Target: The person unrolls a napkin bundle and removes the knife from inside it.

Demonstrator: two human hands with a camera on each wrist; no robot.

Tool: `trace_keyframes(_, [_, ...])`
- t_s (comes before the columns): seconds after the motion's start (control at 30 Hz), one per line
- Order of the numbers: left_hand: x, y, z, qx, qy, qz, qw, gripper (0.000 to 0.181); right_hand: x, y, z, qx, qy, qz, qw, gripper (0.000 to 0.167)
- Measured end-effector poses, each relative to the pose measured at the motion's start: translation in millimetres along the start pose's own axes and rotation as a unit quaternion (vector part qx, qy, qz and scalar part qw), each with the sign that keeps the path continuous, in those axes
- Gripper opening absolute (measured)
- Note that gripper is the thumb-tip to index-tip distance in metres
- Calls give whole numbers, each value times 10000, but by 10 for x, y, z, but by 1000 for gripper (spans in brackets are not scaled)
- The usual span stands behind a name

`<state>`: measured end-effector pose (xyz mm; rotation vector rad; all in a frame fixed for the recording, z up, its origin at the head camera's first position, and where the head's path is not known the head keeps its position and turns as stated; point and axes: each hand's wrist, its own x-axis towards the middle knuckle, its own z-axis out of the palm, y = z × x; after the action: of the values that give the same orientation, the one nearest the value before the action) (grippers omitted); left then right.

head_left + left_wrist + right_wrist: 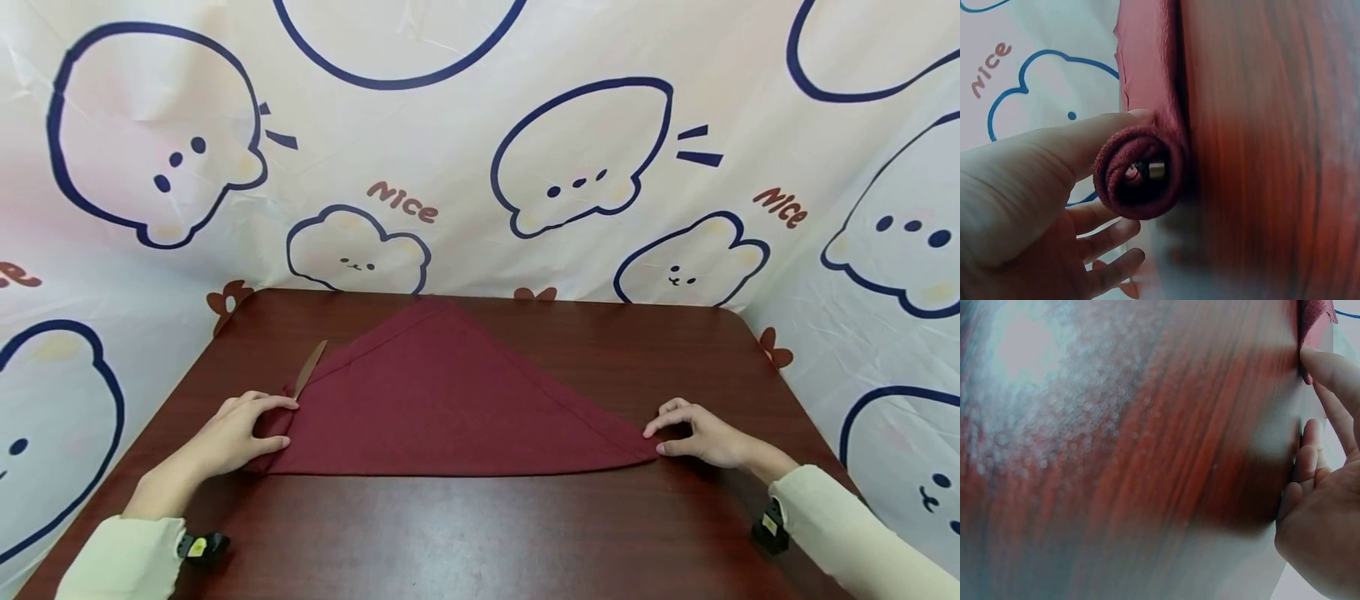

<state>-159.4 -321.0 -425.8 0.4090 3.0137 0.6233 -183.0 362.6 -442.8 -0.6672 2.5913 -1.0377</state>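
A dark red cloth napkin, folded into a triangle, lies on the table with its long straight edge toward me. Its left end is a roll, and from the far end of that roll sticks a flat, blade-like piece, apparently a table knife. Inside the roll's near opening a gold-coloured metal end shows; the rest is hidden. My left hand holds the roll between thumb and fingers. At the opposite side, my right hand pinches the napkin's right corner between thumb and forefinger.
The brown wooden table has a glossy top that reflects light near its front. A white curtain with cartoon drawings stands around the back and both sides of the table. Each wrist carries a small black device.
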Motion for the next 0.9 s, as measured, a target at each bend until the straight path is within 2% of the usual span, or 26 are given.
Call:
trace_keyframes(0.57, [-37, -185, -14, -410, 83, 276, 9987, 46, 0, 31, 13, -41, -28, 1, 10000, 15])
trace_keyframes(0.9, [-48, -140, -32, -453, 46, 139, 9989, 49, 5, 32, 7, -107, -19, -10, 9999, 15])
